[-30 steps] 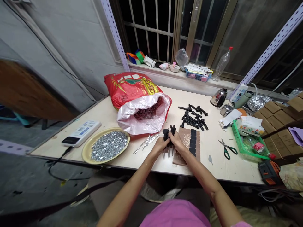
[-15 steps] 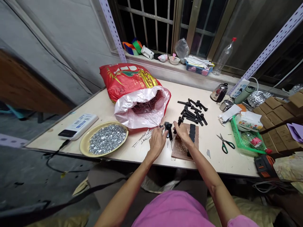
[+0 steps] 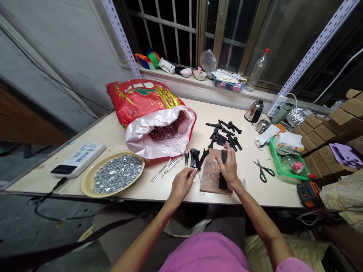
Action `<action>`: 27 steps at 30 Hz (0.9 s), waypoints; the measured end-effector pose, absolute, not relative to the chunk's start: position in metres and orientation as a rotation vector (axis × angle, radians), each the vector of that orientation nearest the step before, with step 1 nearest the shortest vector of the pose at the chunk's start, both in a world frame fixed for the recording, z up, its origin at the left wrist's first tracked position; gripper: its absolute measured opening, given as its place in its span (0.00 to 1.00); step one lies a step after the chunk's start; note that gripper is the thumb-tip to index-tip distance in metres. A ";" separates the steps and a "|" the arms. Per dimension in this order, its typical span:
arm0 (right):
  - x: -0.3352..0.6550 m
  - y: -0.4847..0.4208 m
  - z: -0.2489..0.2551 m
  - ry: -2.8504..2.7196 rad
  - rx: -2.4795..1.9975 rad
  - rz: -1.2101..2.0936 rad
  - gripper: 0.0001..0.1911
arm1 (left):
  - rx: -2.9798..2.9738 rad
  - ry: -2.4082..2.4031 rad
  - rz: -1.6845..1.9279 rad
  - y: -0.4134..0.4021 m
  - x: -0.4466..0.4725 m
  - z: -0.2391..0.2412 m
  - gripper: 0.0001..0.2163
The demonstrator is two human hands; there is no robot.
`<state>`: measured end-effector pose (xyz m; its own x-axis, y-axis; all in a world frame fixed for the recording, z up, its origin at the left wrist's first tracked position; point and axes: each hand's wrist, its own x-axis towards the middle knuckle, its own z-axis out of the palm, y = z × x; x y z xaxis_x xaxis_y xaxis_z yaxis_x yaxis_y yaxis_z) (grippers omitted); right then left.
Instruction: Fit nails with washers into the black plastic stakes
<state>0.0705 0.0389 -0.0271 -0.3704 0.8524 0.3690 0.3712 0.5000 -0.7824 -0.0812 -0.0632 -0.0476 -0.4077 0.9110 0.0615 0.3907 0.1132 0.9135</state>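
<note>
My left hand [image 3: 183, 183] is closed in a pinch on the lower end of a slim black part [image 3: 202, 159], which tilts up to the right. Beside it lie several similar black parts [image 3: 193, 156]. My right hand [image 3: 229, 166] is open, fingers spread, over a brown board [image 3: 209, 172] covered with pale crumbs. A row of black blocks [image 3: 223, 180] runs along that board, partly hidden by the hand. Beyond the board is a loose pile of black stick-shaped parts [image 3: 222, 135]. Thin silver rods [image 3: 167, 167] lie left of my left hand.
A red bag [image 3: 141, 98] holding many thin dark-red rods lies open behind my left hand. At left are a yellow dish [image 3: 86, 181] of small metal pieces and a white device [image 3: 79, 158]. Scissors [image 3: 263, 170], a green basket [image 3: 276, 162] and cardboard boxes [image 3: 326, 151] are at right.
My right hand has let go of a black part, opened, and moved over the black blocks. My left hand has drawn nearer me and now pinches a tilted black part. The view has shifted somewhat.
</note>
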 end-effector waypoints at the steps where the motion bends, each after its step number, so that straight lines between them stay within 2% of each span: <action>1: 0.078 0.035 -0.024 -2.114 -0.869 0.563 0.18 | 1.290 1.852 1.259 -0.067 -0.080 -0.044 0.10; 5: 0.091 0.020 -0.022 -2.577 -0.347 0.246 0.13 | 1.324 1.698 1.246 -0.078 -0.070 -0.030 0.10; 10: 0.090 0.015 -0.023 -2.627 -0.082 0.097 0.09 | 0.978 1.551 1.241 -0.100 -0.056 -0.031 0.17; 13: 0.094 0.017 -0.024 -2.603 -0.065 0.001 0.11 | 0.755 1.384 1.117 -0.141 -0.056 -0.043 0.24; 17: 0.106 0.029 -0.027 -2.473 -0.251 0.044 0.11 | 0.704 1.211 0.749 -0.226 -0.094 -0.052 0.23; 19: 0.108 0.035 -0.029 -2.428 -0.327 0.139 0.11 | 0.599 1.450 0.749 -0.263 -0.131 -0.043 0.22; 22: 0.098 0.039 -0.030 -2.415 -0.388 0.245 0.11 | 0.541 2.058 1.002 -0.286 -0.195 -0.021 0.20; 25: 0.074 0.033 -0.026 -2.401 -0.347 0.279 0.11 | 0.813 2.608 1.124 -0.267 -0.245 -0.010 0.18; 27: 0.058 0.025 -0.021 -2.413 -0.293 0.280 0.12 | 1.143 2.746 1.045 -0.238 -0.267 -0.015 0.17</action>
<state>0.0578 0.0249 -0.0215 -0.7428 0.2817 0.6073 0.1352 0.9516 -0.2760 -0.2666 -0.2379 -0.0148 -0.7370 0.6280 0.2498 0.6352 0.5174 0.5735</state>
